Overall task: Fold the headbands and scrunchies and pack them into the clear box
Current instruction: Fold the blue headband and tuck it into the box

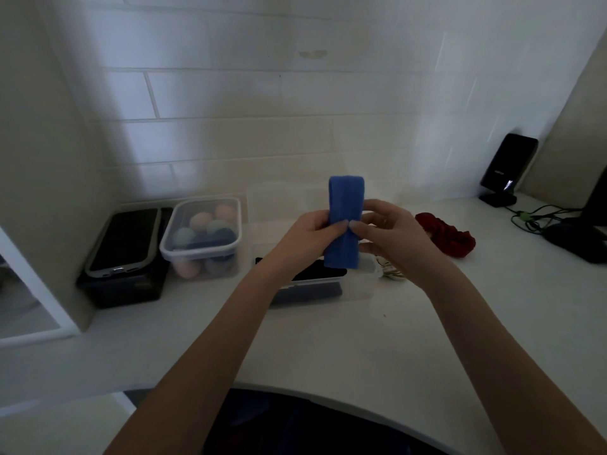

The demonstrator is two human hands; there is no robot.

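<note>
A blue headband (344,205), folded into an upright strip, is held in the air above the counter. My left hand (308,238) grips its left edge and my right hand (389,234) pinches its right edge at mid-height. Right behind and below it stands the clear box (368,287), open, with a dark item (315,274) lying inside. A red scrunchie (450,236) lies on the counter to the right. A pale patterned scrunchie (391,269) shows partly under my right wrist.
A clear tub of pastel balls (203,238) stands left of the box, beside a phone on a black case (126,244). At the far right are a dark device on a stand (507,169), cables (532,218) and a mouse (574,239). A tiled wall backs the white counter (328,349).
</note>
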